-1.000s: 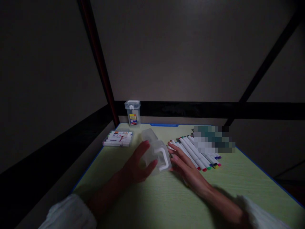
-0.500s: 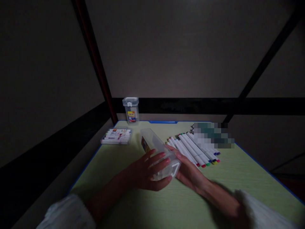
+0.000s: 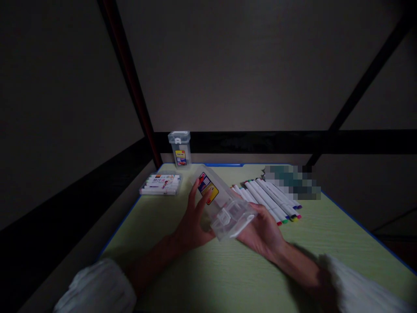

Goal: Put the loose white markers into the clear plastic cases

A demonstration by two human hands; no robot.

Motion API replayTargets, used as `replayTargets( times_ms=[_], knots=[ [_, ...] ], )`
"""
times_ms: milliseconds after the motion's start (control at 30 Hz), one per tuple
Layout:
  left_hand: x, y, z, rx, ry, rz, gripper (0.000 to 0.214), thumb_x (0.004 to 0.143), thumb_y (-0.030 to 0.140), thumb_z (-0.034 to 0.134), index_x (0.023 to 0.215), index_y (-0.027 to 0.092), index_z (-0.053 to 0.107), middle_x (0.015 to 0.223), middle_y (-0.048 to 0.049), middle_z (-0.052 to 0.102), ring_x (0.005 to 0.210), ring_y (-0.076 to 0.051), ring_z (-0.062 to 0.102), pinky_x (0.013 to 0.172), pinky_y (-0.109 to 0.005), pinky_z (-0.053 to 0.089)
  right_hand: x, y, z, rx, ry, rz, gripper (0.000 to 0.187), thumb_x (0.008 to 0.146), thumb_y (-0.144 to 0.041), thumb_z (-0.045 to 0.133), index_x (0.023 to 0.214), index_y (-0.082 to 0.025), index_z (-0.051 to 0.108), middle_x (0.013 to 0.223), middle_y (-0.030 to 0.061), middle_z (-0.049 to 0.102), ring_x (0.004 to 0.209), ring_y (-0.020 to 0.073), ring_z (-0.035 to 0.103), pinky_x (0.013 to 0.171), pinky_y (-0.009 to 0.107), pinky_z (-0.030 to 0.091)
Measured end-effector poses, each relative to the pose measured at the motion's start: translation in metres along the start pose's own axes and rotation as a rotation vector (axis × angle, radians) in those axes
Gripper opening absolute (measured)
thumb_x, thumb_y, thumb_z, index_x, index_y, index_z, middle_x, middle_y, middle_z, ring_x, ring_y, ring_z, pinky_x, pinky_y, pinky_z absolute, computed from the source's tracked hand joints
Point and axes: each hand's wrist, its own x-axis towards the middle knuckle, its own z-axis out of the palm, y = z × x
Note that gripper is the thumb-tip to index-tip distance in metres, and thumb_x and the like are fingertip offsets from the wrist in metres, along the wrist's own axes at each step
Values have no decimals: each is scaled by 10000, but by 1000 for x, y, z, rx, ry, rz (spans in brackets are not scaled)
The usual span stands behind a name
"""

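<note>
Container (image 3: pixel 223 202), clear: held tilted by left hand (image 3: pixel 193 227) and right hand (image 3: pixel 264 231); markers (image 3: pixel 266 201) laid at right; lidded tub (image 3: pixel 180 150) placed far left.

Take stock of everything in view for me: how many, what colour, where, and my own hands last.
Held box: one, clear, tilted between both hands
Standing box: one, clear, table's back left
Flat marker case: one, clear with white markers, left
Loose markers: several, white with coloured ends, right
Pixelated item: count unclear, greenish, back right
Table: one, pale green with blue edge, below
Wall: greyish with dark strips, behind
Left hand: one, on held box
Right hand: one, on held box
Sleeves: two, white, bottom
</note>
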Motion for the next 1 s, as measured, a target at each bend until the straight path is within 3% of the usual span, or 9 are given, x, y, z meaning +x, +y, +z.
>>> replayTargets(
  times_ms=[100, 200, 367, 633, 867, 1000],
  knots=[
    [-3, 9, -1, -21, -64, 23, 1017, 524, 147, 701, 1338, 258, 103, 1430, -139, -58, 1308, -389, 13, 1004, -590, 205, 0, 0, -1, -93, 45, -41, 512, 724, -409, 378, 1208, -256, 448, 1138, 49, 581, 1029, 241, 528, 909, 459, 343],
    [-6, 12, 1, -49, -95, 51, 1038, 517, 212, 714, 1341, 225, 83, 1427, -158, -53, 1303, -402, -17, 1000, -611, 172, 1, 1, -2, -157, 73, -59, 503, 723, -402, 382, 1191, -241, 472, 1160, 52, 572, 1046, 245, 522, 913, 449, 346],
    [-8, 5, 5, -59, -15, 66, 962, 553, 303, 717, 1324, 229, 146, 1421, -155, 22, 1309, -376, 48, 1004, -596, 197, 3, 3, -5, -150, 37, -44, 432, 707, -300, 464, 1132, -251, 526, 1172, 31, 568, 1067, 230, 512, 928, 444, 342],
    [-6, 3, 3, -3, 108, 106, 731, 647, 184, 646, 1276, 250, 278, 1372, -130, 210, 1286, -317, 212, 991, -549, 288, 4, 0, -10, -202, 63, -47, 428, 669, -206, 604, 1095, -229, 570, 1074, 50, 621, 961, 176, 573, 944, 373, 348],
    [-5, 6, 1, 31, 121, 131, 640, 625, 107, 632, 1193, 221, 360, 1295, -140, 332, 1260, -306, 282, 962, -533, 345, 7, 6, -15, -327, 79, -124, 427, 650, -334, 677, 1063, -255, 601, 1155, 48, 581, 1020, 197, 541, 952, 376, 333],
    [-4, 5, 3, 14, 74, 97, 617, 597, 95, 640, 1149, 228, 397, 1270, -124, 373, 1240, -302, 320, 957, -526, 357, 6, 7, -20, -530, 124, -172, 400, 712, -408, 621, 1085, -267, 589, 1281, 40, 479, 1174, 221, 418, 1000, 415, 265]
  ],
)
